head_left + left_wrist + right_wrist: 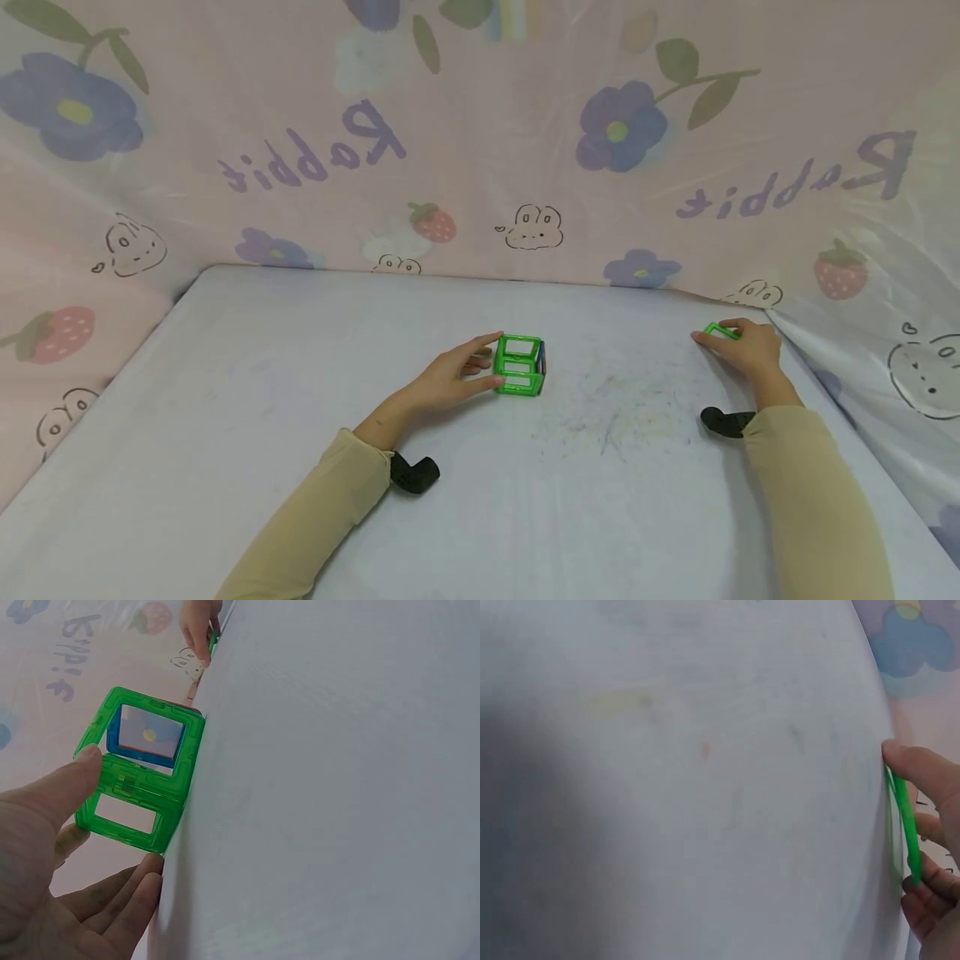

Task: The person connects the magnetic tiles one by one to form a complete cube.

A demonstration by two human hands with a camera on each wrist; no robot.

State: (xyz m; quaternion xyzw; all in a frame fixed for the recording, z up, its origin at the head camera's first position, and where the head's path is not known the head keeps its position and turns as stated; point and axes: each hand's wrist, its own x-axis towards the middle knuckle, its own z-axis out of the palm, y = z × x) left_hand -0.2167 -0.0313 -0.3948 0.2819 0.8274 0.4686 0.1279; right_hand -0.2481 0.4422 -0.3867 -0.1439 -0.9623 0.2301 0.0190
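My left hand holds the left side of a small structure of green magnetic tiles, thumb at the near corner and index finger at the far one. The structure stands on the table, and its green frames have see-through windows. On its right side is a blue tile, which also shows through a green frame in the left wrist view. Far to the right, my right hand pinches a single green magnetic tile between thumb and fingers, close over the tabletop. Part of that tile is hidden by the hand.
A white cloth with faint coloured marks covers the table. Behind and at the sides hangs a patterned curtain, meeting the table's edges. Black curved pieces stick out at the left sleeve and the right sleeve.
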